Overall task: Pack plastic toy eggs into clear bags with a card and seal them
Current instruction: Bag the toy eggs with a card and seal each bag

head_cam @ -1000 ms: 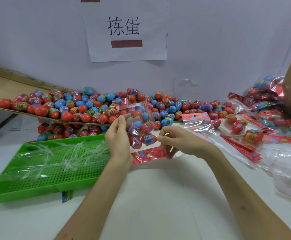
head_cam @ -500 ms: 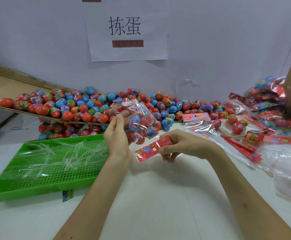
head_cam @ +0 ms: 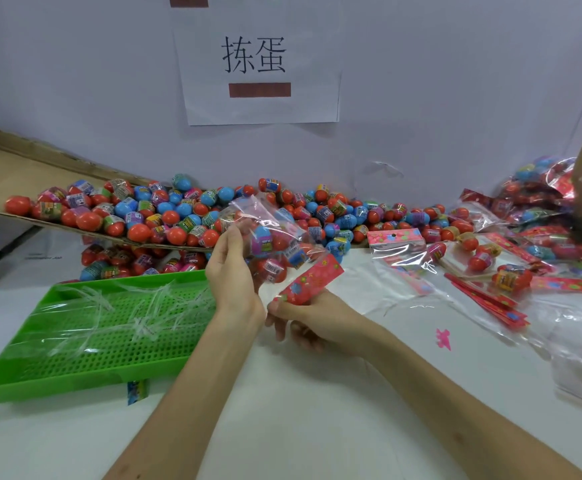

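Note:
My left hand [head_cam: 231, 271] holds up a clear bag [head_cam: 275, 244] filled with several red, blue and pink toy eggs, above the table's middle. My right hand [head_cam: 308, 318] sits just below and to the right, pinching the lower end of a red flowered card [head_cam: 312, 279] that tilts up toward the bag's bottom. Loose eggs [head_cam: 164, 216] are heaped along the back wall, spilling off a cardboard sheet.
A green perforated tray [head_cam: 85, 344] with clear plastic strips lies at the left. At the right lie empty clear bags [head_cam: 400, 261], spare red cards [head_cam: 490, 299], loose eggs and filled bags [head_cam: 539, 202]. A small pink scrap [head_cam: 443, 337] lies on the white table.
My right hand slid down and left along the card, which swung from lying flat to tilting up at its right end. The bag in my left hand turned and rose slightly.

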Motion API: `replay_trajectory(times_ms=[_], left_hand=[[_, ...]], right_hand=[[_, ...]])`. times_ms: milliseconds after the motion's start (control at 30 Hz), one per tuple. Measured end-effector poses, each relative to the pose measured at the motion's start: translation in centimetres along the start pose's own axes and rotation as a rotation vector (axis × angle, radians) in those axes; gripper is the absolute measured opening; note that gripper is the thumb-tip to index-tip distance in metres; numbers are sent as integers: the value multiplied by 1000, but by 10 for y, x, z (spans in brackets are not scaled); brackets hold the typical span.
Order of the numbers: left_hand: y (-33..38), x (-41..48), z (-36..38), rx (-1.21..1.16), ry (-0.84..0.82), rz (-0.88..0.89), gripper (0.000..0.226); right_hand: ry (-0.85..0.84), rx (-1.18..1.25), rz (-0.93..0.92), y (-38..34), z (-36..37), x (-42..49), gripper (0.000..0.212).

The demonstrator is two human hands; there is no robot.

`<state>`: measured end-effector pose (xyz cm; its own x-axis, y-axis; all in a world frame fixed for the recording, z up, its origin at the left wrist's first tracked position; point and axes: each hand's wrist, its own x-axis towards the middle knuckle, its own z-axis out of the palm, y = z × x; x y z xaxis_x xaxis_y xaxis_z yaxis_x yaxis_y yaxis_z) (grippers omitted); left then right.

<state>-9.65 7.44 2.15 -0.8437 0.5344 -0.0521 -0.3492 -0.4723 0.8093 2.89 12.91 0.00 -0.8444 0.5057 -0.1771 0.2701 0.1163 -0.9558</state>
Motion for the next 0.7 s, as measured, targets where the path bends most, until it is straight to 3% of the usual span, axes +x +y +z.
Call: replay_trajectory(times_ms=[100,167,233,367,467,567,633,700], left_hand=[[3,2,-1,-21,31,-78,19],[2,1,-1,-31,31,-118,25],[0,3,-1,-28,27,-85,20],[3,4,-2,79,3,53,37],[-2,-3,3,200,-78,162,31],[-7,-12,6,316,-179,252,27],[-11,-15,7,381,-260,279,25],[-14,-17,8,425,-338,308,24]], right_hand=[[-103,-4,8,-2,-8,-3,25],[-126,-49,28,-2,-6,-2,25],[-127,-86,38,-2,-5,-1,20],[-286,-221,86,-7,-31,-8,4],[-43,-87,27,-10,-61,-6,21],[258,201,-69,-11,-76,-2,18],[261,278,-113,-12,-73,2,39],[229,273,-139,-13,-65,5,41]])
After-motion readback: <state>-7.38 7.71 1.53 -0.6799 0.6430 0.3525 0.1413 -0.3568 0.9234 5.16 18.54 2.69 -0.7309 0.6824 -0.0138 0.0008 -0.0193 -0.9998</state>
